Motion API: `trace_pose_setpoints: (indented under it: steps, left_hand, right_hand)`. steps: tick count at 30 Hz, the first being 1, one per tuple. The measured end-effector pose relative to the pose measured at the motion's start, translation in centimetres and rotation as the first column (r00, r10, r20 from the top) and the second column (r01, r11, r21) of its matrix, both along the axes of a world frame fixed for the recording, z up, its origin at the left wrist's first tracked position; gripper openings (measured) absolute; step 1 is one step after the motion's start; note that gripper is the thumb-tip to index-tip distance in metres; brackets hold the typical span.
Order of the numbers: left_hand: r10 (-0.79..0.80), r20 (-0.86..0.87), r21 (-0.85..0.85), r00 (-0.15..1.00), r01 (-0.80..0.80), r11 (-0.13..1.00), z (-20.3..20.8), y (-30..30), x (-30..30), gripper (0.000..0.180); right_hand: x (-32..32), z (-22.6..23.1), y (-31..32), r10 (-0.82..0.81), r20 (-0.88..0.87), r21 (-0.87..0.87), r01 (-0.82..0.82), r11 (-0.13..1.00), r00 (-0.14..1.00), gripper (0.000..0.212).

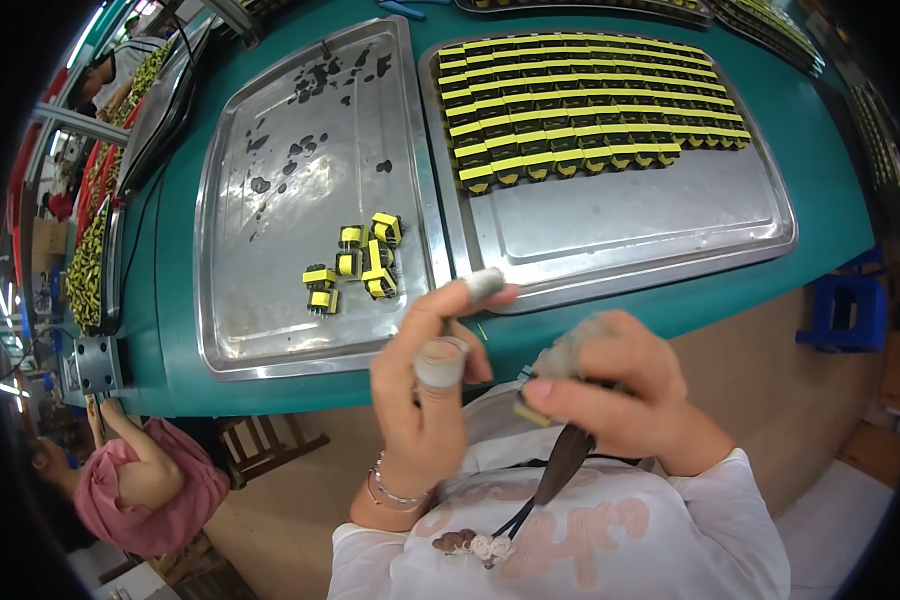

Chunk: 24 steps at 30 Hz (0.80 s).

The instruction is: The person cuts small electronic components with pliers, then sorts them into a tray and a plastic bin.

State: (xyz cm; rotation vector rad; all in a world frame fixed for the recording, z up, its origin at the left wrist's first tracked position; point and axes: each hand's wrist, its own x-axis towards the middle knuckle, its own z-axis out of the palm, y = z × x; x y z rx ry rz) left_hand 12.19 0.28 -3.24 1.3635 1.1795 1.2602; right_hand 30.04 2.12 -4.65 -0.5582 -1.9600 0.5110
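My right hand (620,385) pinches a small transformer in front of my chest. Only the transformer's yellow edge (532,413) and some pins show past the thumb; fingers hide the rest, and the hand is slightly blurred. To its left, my left hand (420,390) is raised with bent fingers apart, and I see nothing held in it. Pale covers wrap some of its fingertips. Several loose yellow-and-black transformers (378,258) lie on the left metal tray (260,320). On the right metal tray (630,225), rows of similar transformers (580,110) stand closely side by side.
Both trays rest on a green table (825,190). Dark wet-looking spots mark the left tray. A metal block (98,365) sits at the table's left end, near a person in a pink top (150,485). A blue stool (842,312) stands at right.
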Motion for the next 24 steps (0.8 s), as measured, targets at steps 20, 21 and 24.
trace_pose_setpoints:
  steps: [20,21,24]
  left_hand:
    - [0.337,-0.771,0.324,0.541,-0.122,0.938,-0.2,4.4,-1.8,0.04]
    - [0.334,-0.778,0.335,0.533,-0.098,0.937,-0.2,4.4,-1.8,0.041]
    - [0.331,-0.781,0.326,0.53,-0.106,0.939,0.1,4.2,-1.7,0.041]
  right_hand:
    - [14.9,0.5,9.3,-0.627,0.123,-0.267,0.634,0.726,0.77,0.04]
    - [15.2,0.4,9.6,-0.632,0.125,-0.263,0.64,0.722,0.765,0.04]
    - [14.9,0.7,10.3,-0.626,0.274,-0.148,0.675,0.723,0.73,0.035]
